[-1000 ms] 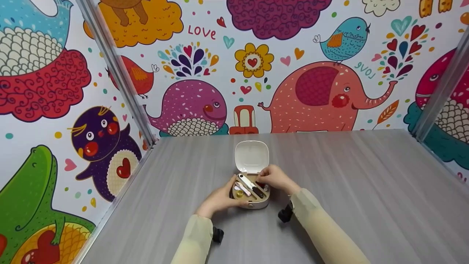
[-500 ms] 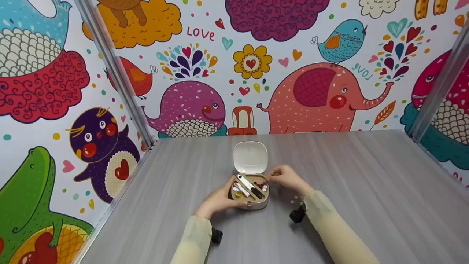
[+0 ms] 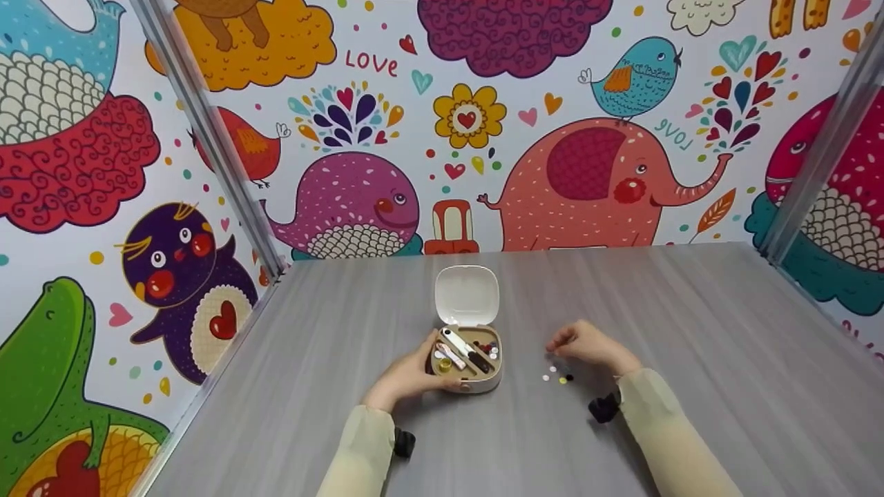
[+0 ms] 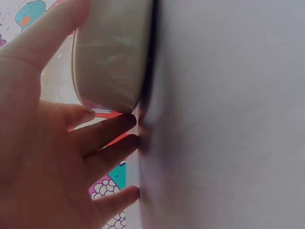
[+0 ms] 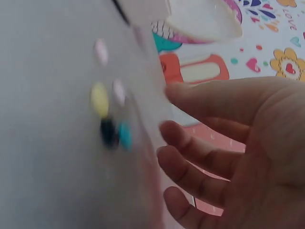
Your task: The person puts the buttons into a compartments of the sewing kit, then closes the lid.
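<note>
1. Gripping the glossy white, round-cornered box with the left hand, thumb along the front; standing on the grey wood-grain table, white lid raised.
2. Holding nothing visible in the right hand; fingers loosely bent, thumb apart from forefinger; hovering right of the box, near the loose discs.
3. Lying on the table, blurred up close: two whitish discs, a yellow disc, a black disc and a teal disc.
4. Done, seemingly: box opened; resting inside, a slim white-and-black tool across the middle, a small gold round piece at left, dark red and white pieces at right, too small to count.
5. Judged only partway; apparently left to deal with: five discs outside the box.
</note>
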Tool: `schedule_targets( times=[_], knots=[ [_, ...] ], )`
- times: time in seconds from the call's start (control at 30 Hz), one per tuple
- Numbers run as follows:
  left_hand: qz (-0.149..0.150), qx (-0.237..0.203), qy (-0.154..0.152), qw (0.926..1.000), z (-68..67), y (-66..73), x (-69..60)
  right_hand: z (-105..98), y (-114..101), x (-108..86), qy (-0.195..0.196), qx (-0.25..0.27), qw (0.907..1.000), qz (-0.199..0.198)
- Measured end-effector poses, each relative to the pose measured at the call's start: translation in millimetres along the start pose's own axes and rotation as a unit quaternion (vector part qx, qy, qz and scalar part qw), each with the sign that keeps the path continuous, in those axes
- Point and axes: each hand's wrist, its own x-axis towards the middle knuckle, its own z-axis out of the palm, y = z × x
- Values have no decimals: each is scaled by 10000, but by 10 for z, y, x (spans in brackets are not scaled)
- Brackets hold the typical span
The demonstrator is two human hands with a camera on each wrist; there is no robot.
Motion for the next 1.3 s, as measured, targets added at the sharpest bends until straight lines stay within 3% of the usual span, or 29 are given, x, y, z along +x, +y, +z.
schedule_targets(
  times=[0.33,0.63,0.97,1.3],
  knots=[
    [-68,4,-5,10000,-3,4,-5,-101,128,-152,-467,49,9988,122],
    [-13,-23,23,10000,-11,6,-2,-91,127,-170,-300,-118,9995,57],
    [21,99,20,9999,8,-20,11,-69,98,-158,-110,-750,9969,-211],
    [59,53,21,10000,6,-16,7,-59,100,-160,11,-824,9960,-335]
  ],
)
